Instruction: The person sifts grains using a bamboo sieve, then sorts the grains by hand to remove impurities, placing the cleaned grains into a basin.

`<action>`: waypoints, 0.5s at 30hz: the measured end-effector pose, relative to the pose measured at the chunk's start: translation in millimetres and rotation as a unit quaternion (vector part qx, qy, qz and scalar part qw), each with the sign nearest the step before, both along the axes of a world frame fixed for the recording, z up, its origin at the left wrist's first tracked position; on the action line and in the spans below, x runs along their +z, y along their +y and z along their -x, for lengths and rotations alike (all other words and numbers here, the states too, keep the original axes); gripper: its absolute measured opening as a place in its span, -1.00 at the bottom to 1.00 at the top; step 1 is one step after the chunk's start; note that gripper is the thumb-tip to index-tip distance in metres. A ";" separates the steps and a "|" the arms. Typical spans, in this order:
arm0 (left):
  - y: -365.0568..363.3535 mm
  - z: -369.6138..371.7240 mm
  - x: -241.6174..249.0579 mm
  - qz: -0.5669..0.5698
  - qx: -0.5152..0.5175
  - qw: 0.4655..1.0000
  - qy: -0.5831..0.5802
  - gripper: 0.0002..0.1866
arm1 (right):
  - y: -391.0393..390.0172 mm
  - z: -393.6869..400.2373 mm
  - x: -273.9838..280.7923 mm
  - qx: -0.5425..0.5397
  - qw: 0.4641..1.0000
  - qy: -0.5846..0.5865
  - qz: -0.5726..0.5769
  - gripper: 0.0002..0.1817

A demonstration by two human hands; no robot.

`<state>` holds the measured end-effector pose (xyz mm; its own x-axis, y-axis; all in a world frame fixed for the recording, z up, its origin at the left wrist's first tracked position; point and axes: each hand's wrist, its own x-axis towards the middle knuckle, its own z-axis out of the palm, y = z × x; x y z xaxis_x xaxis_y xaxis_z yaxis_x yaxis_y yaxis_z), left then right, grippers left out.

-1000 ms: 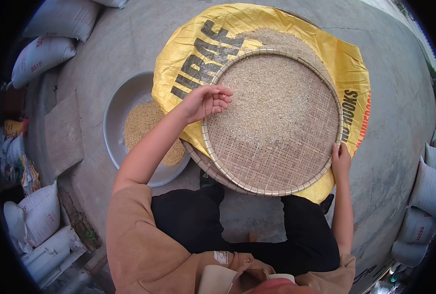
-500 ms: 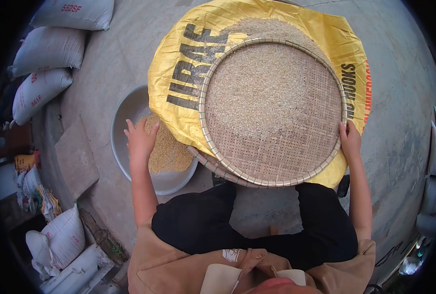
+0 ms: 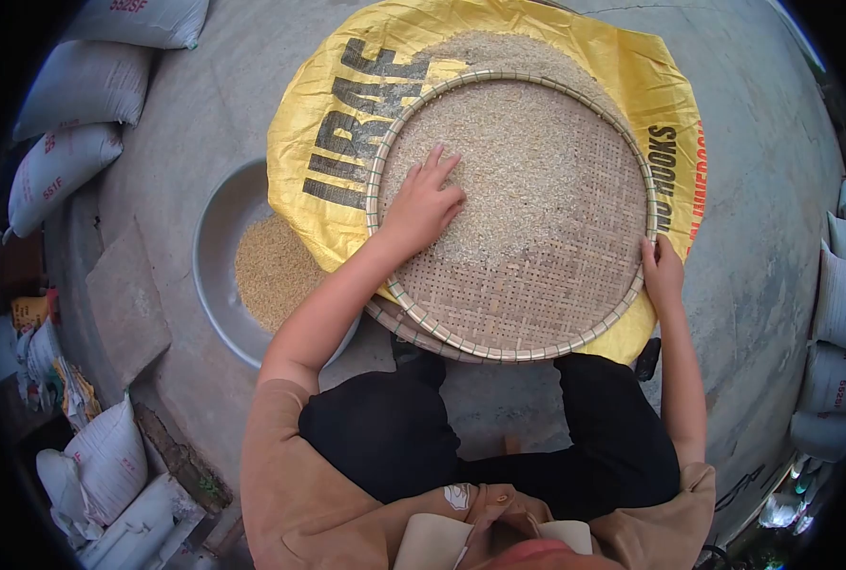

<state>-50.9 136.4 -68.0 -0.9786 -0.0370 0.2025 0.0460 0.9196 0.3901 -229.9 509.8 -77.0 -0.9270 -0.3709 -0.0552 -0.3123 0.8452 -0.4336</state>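
Observation:
A round woven bamboo tray [image 3: 547,294] lies over a yellow sack [image 3: 299,123], with pale grain [image 3: 518,171] spread across its upper and left part. My left hand [image 3: 425,201] is over the left side of that grain, fingers apart and pointing up the tray, nothing held in them. At the lower right, my right hand [image 3: 663,268] grips the tray's rim, thumb on the inner side. Left of the tray stands a metal basin [image 3: 216,285] with a heap of yellower grain [image 3: 273,271], partly hidden behind my left forearm. Under the tray, the edge of a second woven tray [image 3: 394,321] shows.
More pale grain [image 3: 509,49] lies on the yellow sack beyond the tray. Full white sacks [image 3: 86,81] line the left side, and others [image 3: 832,380] stand along the right. A flat slab [image 3: 128,299] rests on the concrete floor [image 3: 185,380] left of the basin.
My left hand has moved right and up from above the basin to the grain on the tray. My right hand stays at the rim. The whole view has shifted slightly.

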 end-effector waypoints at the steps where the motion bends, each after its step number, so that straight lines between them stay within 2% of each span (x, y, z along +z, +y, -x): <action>1: -0.5 -0.6 -1.3 0.012 0.000 1.000 -0.005 -0.84 | 1.0 -0.2 -0.6 0.003 1.000 0.000 0.011 -0.64; 13: -1.6 -1.8 1.0 -0.007 -0.036 0.999 0.028 -0.88 | 2.3 -0.1 0.1 0.004 1.000 -0.001 0.006 -0.64; 15: -0.8 -7.4 8.9 -0.029 -0.008 0.999 0.031 -0.89 | 1.7 0.2 -0.3 0.004 1.000 -0.011 -0.003 -0.64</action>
<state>-43.5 135.6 -59.1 -0.9650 -0.0343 0.2599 0.0866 0.8942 0.4393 -230.1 511.5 -77.2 -0.9223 -0.3784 -0.0781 -0.3097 0.8448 -0.4363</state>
